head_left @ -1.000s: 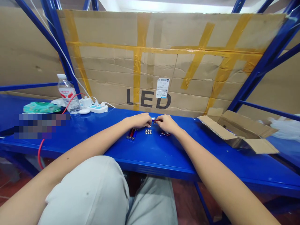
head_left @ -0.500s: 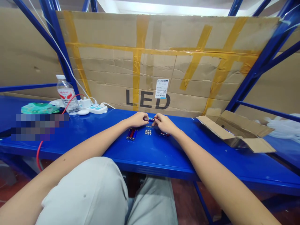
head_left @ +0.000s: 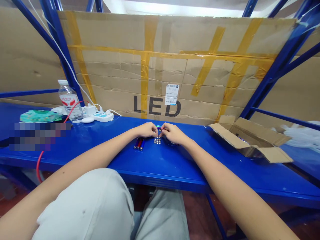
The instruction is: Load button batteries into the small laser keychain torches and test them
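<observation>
Over the blue table, my left hand (head_left: 148, 129) has its fingers pinched together and pointing down at the far end of a cluster of small silver button cells (head_left: 157, 141). Whatever is between those fingertips is too small to make out. My right hand (head_left: 173, 133) is closed opposite it, with a small red tube (head_left: 164, 128) showing at its fingers. Just behind the hands a shiny blue-green tube (head_left: 158, 126) is partly visible. Several blue and red metal tubes (head_left: 138, 143) lie side by side below my left hand. More small parts are partly hidden beneath my right hand.
An open cardboard box (head_left: 250, 143) stands at the right. A water bottle (head_left: 69, 101), a white power strip (head_left: 103, 116) and a green soft pack (head_left: 40, 116) are at the left, beside a red cable (head_left: 41, 163). A large cardboard sheet (head_left: 112, 76) backs the table (head_left: 160, 166).
My left hand has let go of the shiny tube that both hands held and has come down to the button cells. My right hand has shifted slightly left and down.
</observation>
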`<state>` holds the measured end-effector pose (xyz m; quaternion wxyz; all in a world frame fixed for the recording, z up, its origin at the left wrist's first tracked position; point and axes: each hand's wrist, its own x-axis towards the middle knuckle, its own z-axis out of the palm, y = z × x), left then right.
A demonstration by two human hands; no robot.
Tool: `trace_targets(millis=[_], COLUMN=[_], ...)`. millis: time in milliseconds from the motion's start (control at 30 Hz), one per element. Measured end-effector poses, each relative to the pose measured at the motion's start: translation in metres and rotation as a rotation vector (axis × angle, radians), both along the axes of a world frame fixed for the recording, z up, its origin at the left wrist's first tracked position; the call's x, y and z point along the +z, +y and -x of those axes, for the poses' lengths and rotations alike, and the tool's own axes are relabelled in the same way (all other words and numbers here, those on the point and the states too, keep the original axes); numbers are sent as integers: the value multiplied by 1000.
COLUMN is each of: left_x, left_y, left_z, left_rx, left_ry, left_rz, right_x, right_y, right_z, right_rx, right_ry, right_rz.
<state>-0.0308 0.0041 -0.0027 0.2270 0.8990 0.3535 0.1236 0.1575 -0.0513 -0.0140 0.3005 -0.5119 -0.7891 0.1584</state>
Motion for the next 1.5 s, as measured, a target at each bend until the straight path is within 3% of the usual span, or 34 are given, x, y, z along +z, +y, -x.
trace_targets(millis=[267,1300,1500], left_x=[1,-1,1], left_y=[-4,3,0], left_z=[0,9,9], left_rx=[36,-92,-67], left_ry=[0,-36,-54], left_rz=[13,38,67], right_x=[0,4,6], right_y=[-1,-6,-10], right_z=[0,1,3], right_rx=[6,-37,-32], right_ry=[0,-23,-25], right_rz=[8,81,84])
